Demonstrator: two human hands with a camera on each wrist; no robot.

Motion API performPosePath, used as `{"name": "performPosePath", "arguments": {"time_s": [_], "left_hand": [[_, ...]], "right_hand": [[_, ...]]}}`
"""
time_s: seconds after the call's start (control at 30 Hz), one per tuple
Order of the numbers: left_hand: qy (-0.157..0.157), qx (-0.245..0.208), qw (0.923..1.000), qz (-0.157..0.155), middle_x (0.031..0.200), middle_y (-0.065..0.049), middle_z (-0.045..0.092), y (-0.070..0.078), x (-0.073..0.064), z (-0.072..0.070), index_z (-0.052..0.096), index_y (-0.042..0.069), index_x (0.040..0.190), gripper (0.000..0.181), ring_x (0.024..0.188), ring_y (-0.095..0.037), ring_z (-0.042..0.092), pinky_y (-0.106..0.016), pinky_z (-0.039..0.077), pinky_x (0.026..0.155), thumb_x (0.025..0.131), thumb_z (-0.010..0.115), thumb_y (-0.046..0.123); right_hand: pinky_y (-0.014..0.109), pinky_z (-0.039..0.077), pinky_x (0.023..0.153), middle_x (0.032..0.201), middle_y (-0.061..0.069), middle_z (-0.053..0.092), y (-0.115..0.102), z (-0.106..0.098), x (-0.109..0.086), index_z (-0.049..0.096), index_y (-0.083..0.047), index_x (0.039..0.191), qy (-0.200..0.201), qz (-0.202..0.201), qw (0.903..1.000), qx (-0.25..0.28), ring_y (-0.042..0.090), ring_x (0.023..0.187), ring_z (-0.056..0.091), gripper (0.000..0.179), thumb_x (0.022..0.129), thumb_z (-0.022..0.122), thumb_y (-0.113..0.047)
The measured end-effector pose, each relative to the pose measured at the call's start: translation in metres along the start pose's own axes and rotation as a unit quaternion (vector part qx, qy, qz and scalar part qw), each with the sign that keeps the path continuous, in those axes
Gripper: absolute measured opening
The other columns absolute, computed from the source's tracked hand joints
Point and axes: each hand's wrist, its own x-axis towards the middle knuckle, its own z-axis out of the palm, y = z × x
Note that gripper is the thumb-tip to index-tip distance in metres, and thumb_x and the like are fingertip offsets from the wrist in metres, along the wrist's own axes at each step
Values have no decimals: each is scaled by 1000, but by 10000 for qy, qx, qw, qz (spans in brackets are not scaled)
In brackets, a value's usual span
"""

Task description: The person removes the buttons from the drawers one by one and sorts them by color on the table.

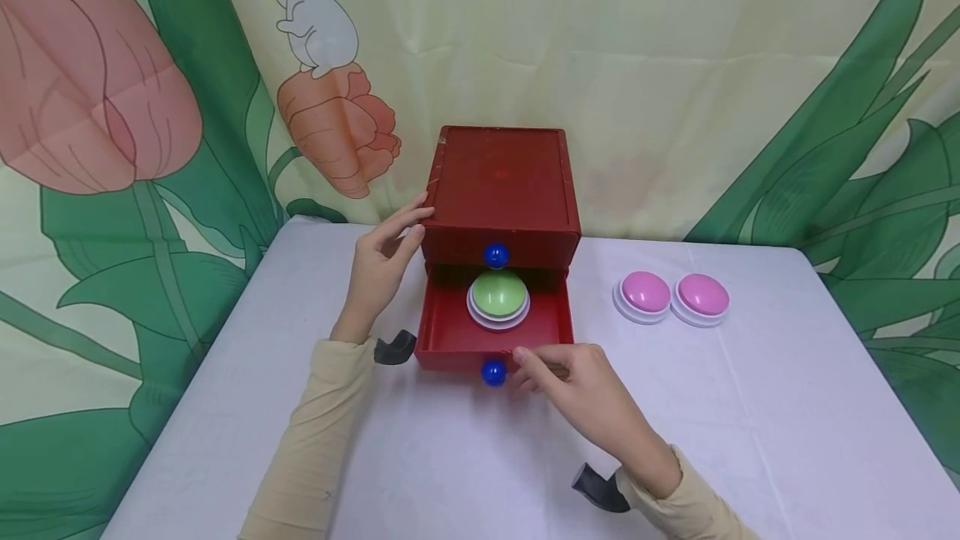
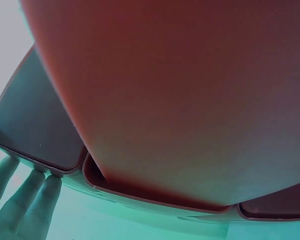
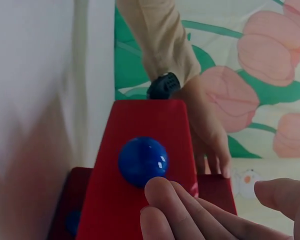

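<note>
A small red two-drawer box (image 1: 498,177) stands at the back of the table, its upper drawer closed and its lower drawer (image 1: 450,336) pulled out. Inside the lower drawer sits a round green-domed button (image 1: 498,293) on a white base. My left hand (image 1: 381,269) steadies the box's left side with extended fingers (image 2: 37,205). At the lower drawer's front, just right of its blue knob (image 3: 143,162), my right hand (image 1: 581,390) touches the panel with its fingertips. In the right wrist view its thumb stands apart from the fingers.
Two pink-domed buttons (image 1: 646,292) on white bases lie side by side on the white tablecloth (image 1: 787,407), right of the box. Behind the table hangs a printed cloth (image 1: 637,48). Each wrist carries a black strap piece (image 1: 395,347).
</note>
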Motion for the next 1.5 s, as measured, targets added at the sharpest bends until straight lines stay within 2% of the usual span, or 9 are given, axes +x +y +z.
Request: {"name": "performPosePath", "arguments": {"time_s": [0.3,0.43,0.67,0.9,1.33,1.5], "left_hand": [[80,104,9999,-61,148,-11,51,0,-1,-4,62,-3,131,33,138,-23,48,-37,48,105,99,57,4],[69,89,9999,-56,148,-12,51,-1,-1,-4,61,-4,131,33,138,-23,48,-37,48,105,99,56,4],[88,-11,10000,-16,148,-12,51,-2,-1,-3,61,-5,131,33,138,-23,48,-37,48,105,99,56,3],[63,-21,10000,28,148,-12,51,-4,0,-2,61,-4,131,33,138,-24,48,-37,47,106,99,56,3],[39,-114,9999,112,148,-12,51,-5,0,1,61,-4,130,33,138,-24,48,-34,48,105,98,56,2],[43,-92,9999,99,148,-12,51,-4,0,1,61,-4,130,33,138,-24,48,-36,48,105,99,56,2]], "right_hand": [[24,58,73,85,-4,76,-9,-9,6,77,-13,104,189,-375,9990,-164,-1,73,70,22,95,68,-31],[24,58,70,86,-1,76,-12,-13,10,76,-13,104,277,-467,9984,-160,4,72,71,18,92,72,-26],[22,58,68,90,-4,75,-12,-16,19,74,-9,110,634,-830,9932,-523,7,75,69,28,85,79,-20],[23,57,67,91,-3,73,-10,-13,26,74,-9,109,767,-972,9899,-694,8,78,66,30,83,81,-20],[40,58,78,110,8,70,-4,-8,45,70,-5,117,861,-1128,9841,-1066,23,90,66,41,82,82,-22],[45,57,89,118,11,68,-4,-5,52,67,-2,121,799,-1042,9838,-1219,29,105,65,48,81,83,-22]]}}
